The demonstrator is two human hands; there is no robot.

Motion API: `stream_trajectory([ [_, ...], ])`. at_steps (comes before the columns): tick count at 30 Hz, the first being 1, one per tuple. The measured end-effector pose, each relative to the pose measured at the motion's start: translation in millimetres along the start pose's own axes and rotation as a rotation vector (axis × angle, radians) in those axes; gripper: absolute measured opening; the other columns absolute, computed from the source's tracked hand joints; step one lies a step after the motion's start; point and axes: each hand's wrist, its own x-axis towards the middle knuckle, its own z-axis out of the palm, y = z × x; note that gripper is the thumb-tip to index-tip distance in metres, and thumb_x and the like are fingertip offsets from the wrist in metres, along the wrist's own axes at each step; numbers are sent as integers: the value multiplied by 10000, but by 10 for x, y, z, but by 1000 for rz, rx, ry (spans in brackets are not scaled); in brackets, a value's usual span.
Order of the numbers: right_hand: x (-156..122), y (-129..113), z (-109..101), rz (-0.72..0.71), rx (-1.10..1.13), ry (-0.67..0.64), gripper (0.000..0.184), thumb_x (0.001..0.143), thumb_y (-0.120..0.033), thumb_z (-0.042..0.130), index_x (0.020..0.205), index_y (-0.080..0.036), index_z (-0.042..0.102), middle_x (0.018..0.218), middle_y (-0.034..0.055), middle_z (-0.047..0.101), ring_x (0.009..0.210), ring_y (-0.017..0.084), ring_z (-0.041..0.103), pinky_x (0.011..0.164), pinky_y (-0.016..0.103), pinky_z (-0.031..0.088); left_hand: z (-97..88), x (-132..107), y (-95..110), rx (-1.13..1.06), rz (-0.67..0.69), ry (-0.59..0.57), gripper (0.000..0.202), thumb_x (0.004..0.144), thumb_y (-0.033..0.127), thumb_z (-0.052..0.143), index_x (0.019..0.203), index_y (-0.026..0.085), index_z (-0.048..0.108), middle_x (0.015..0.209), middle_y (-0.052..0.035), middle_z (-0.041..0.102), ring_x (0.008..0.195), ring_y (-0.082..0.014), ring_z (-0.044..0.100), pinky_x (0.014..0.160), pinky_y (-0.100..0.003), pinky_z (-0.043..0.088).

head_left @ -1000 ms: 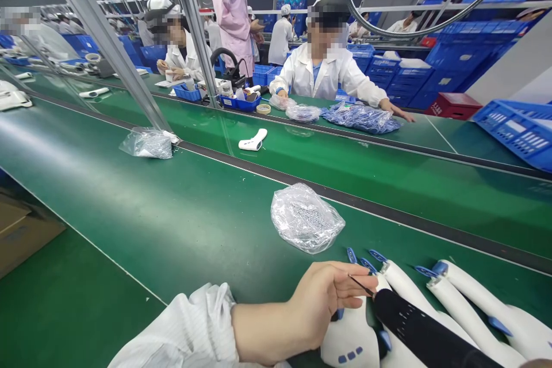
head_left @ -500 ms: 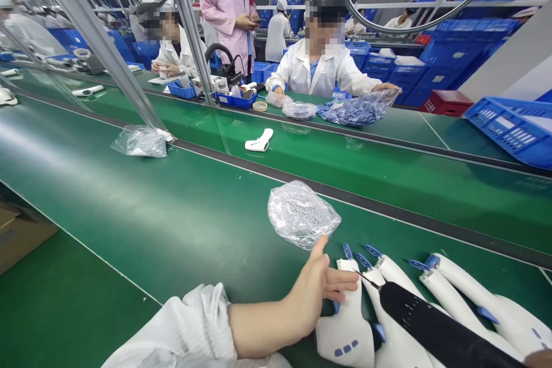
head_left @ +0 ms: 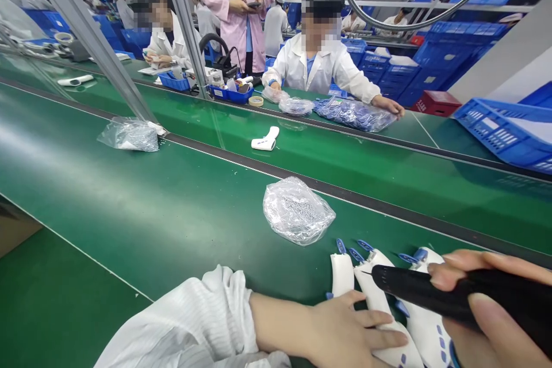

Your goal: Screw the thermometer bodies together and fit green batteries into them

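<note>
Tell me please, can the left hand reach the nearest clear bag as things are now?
Probably yes. The left hand lies spread on white parts, and the bag sits a little beyond on the same green surface; the way left of the parts looks free.

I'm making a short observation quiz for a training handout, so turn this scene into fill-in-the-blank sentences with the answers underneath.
1. The right hand holds a tool whose body is ____ in colour.
2. The left hand lies over a housing that is mostly ____ in colour.
3. The plastic bag nearest the hands lies on a work surface coloured ____.
4. In the image, the roll of tape lies to the ____ of the nearest blue tray.

Missing words: black; white; green; right.
</note>
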Motion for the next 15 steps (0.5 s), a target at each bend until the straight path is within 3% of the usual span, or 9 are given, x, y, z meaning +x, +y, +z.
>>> stream_trajectory([
  [6,21,55,34,68,17,-58,339,602,-254,688,909,-209,551,835,108,530,645,263,515,733,562,382,-81,-16,16,72,-14,-29,427,871,405,320,1269,339,460,1358,-11,389,1237,-225,354,921,-421,320],
  [15,11,227,71,35,-42,-145,320,687,-284,681,959,-189,540,893,112,546,665,223,540,653,381,463,-243,-2,-15,121,-7,-73,425,884,396,277,1260,355,471,1356,13,403,1248,-202,352,932,-394,323],
])
